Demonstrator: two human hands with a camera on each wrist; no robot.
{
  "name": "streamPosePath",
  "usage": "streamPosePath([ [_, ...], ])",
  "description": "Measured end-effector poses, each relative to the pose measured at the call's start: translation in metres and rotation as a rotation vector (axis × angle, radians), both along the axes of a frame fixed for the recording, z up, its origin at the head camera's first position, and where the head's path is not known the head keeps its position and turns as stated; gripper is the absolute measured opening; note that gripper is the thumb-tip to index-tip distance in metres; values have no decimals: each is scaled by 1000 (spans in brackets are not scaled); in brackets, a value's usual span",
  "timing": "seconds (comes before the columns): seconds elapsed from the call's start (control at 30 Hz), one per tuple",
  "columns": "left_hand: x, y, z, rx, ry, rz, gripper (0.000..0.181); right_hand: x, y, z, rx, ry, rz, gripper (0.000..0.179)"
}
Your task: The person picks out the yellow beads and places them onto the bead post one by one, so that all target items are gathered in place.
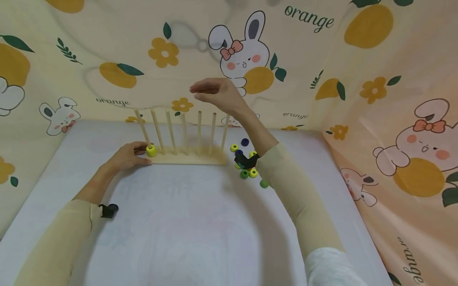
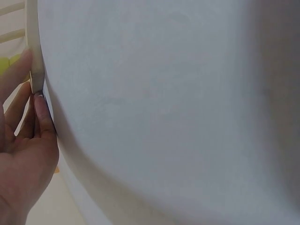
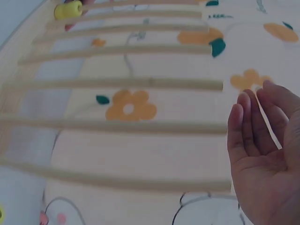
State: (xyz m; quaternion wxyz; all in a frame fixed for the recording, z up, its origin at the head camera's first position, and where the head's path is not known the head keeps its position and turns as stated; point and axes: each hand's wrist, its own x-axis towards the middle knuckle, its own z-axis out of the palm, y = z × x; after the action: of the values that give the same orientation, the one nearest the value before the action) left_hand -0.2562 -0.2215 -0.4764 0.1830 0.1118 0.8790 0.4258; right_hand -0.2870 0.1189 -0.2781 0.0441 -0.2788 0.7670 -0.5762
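Nearest you, just right of the peg rack (image 1: 189, 161), loose beads (image 1: 244, 174) sit clustered, yellow, green and dark blue; a brush of your right sleeve (image 1: 297, 186) could scatter them. Out at the rack's left end, your left hand (image 1: 126, 156) pinches the base, and if that hold slackens, the rack might skid when knocked. Yellow beads (image 1: 151, 151) (two, by the look of it) sit at the foot of the rack's leftmost peg (image 1: 142, 127). And up above the rack, your right hand (image 1: 220, 93) hangs, fingers loosely bent, nothing in them; dipping carelessly, it could clip those tall pegs
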Motion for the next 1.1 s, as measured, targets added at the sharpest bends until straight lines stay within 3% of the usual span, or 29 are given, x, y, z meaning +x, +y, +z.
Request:
streamPosePath([
  [0.23,1,-1,0,18,2,-3,78,-6,29,-13,15,31,-60,24],
  [0.57,-3,0,-2,8,-10,5,79,2,67,-21,115,14,-139,27],
  [1.1,-2,-3,-5,25,0,5,78,20,111,-47,121,-2,-206,28],
])
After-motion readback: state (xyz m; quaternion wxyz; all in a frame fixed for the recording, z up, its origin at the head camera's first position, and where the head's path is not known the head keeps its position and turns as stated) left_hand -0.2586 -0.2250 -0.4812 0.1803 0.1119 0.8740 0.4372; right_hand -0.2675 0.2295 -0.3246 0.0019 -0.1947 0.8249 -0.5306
